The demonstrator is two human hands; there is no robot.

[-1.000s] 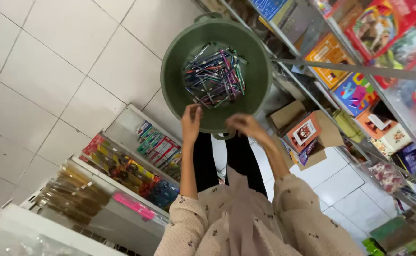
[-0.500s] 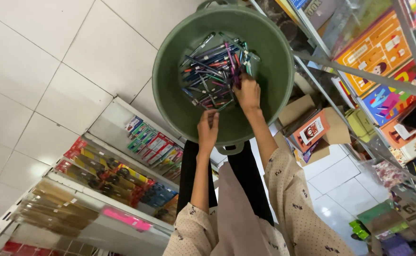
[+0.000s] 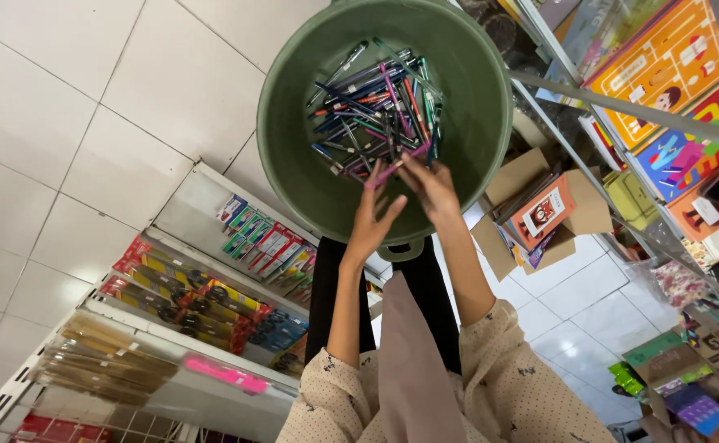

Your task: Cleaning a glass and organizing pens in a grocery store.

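Observation:
A round green bucket (image 3: 294, 156) stands on the white tiled floor with several pens (image 3: 372, 107) of many colours heaped inside. Both my hands reach over its near rim. My right hand (image 3: 432, 187) pinches a pink pen (image 3: 384, 171) just above the heap. The pen's free end lies by the fingertips of my left hand (image 3: 373, 223), which has its fingers spread and holds nothing. My patterned beige sleeves (image 3: 523, 385) and dark trousers (image 3: 425, 287) show below the bucket.
A low white display rack (image 3: 212, 295) with packets of stationery stands to the left. An open cardboard box of books (image 3: 540, 217) sits right of the bucket. Metal shelves with colourful books and boxes (image 3: 671, 107) run along the right side.
My right hand has drawn back from the pen heap with a pink pen in it. My left hand has risen from the rim to meet it. The view has closed in on the bucket.

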